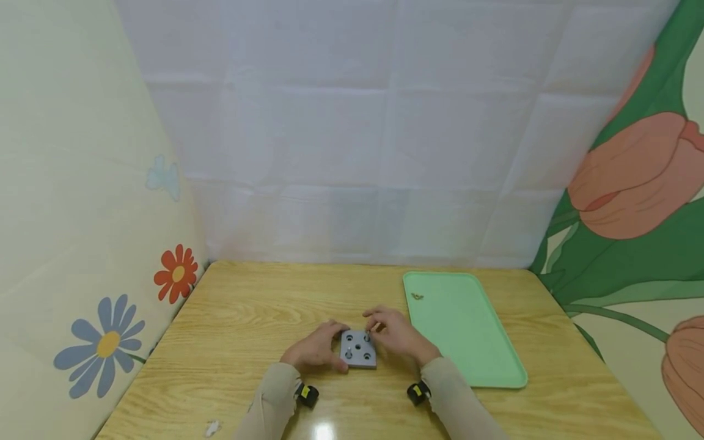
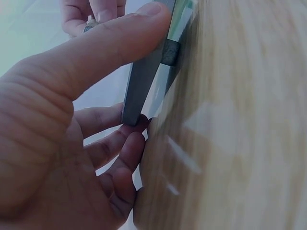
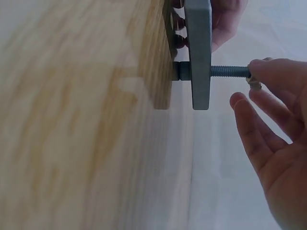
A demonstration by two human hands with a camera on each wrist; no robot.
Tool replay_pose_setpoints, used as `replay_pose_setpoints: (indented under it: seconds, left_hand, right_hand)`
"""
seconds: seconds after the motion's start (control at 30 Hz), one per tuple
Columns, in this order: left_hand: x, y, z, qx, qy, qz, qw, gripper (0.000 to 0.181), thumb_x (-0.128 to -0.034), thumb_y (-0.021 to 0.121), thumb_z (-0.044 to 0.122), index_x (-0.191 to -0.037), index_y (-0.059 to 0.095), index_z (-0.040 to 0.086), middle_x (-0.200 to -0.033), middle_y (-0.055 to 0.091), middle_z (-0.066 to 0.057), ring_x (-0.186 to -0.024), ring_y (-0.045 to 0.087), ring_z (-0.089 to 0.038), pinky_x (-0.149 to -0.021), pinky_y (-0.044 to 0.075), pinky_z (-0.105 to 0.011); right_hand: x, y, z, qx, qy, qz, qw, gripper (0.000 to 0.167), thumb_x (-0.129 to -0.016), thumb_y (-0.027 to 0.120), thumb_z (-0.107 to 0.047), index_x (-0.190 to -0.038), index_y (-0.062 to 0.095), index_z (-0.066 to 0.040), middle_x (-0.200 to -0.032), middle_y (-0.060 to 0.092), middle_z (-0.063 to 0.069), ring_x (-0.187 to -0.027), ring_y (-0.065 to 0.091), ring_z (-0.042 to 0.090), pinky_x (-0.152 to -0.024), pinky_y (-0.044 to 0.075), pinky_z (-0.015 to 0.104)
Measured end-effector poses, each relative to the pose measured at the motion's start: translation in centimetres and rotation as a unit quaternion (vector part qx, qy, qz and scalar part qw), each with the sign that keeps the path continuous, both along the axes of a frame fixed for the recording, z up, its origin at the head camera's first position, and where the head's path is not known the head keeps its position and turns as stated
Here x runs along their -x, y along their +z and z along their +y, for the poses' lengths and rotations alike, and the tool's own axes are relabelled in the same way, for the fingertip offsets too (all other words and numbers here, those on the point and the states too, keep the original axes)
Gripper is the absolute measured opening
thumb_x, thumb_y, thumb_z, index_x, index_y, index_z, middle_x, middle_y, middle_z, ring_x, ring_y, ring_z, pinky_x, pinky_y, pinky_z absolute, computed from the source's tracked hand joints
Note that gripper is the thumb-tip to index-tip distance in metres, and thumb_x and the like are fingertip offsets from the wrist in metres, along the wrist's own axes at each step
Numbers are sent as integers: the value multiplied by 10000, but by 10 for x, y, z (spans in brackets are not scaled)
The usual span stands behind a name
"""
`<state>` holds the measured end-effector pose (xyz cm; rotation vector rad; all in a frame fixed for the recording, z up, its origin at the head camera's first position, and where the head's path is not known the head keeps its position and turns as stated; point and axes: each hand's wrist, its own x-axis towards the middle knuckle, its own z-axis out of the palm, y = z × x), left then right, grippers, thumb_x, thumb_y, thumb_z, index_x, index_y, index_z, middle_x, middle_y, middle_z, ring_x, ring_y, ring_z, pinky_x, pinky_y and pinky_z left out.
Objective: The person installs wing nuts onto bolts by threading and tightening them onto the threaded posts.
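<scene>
metal plate (image 1: 357,354): near the middle of the tabletop (image 1: 264,305), at its near side; two bolts pass through it, one at the near left, the other at the far right, with open holes at the far left, centre and near right.
far-right bolt (image 3: 230,71): its head is beneath the plate, raising it off the wood, while its threaded shank points up above the plate's top face.
near-left bolt (image 1: 349,352): stands up from the plate; whether anything sits on its thread is too small to tell.
left hand (image 1: 316,349): holds the plate from the left, thumb at the near edge and fingers at the far edge, spread about as wide as the plate.
right hand (image 1: 398,333): thumb and a finger close narrowly on a brass piece (image 3: 254,82), the other fingers apart from it.
brass piece: at the tip of the far-right bolt; it looks like a nut, but its full shape is hidden.
green tray (image 1: 467,330): right of the plate, with a small brass-coloured item (image 1: 417,296) at its far left.
step in hand: probably starting the brass piece on the bolt's thread.
next move: seems to call for turning the piece squarely down the shank, with the plate held steady.
</scene>
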<state>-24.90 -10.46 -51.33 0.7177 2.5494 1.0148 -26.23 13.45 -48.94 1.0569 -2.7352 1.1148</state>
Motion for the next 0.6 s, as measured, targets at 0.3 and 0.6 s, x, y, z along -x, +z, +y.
replay_pose_setpoints:
  seconds: [0.3, 0.6]
  left_hand:
    - [2, -2, 0, -94, -23, -6, 10000, 825, -659, 855, 364, -1349, 479, 113, -1245, 489, 2, -1183, 434, -219, -1012, 336, -445]
    - [2, -3, -1, -136, -55, -1, 9999, 818, -657, 856, 361, -1343, 483, 117, -1230, 489, 7, -1196, 420, -226, -1020, 324, -457]
  right_hand:
    - [0, -1, -2, 81, -212, -183, 9996, 94, -831, 726, -112, -830, 662, -180, -800, 594, -115, -724, 554, 49, -640, 478, 238]
    - [1, -5, 0, 83, -207, -329, 9992, 118, -835, 713, -76, -855, 661, -180, -801, 598, -107, -727, 549, 60, -641, 476, 248]
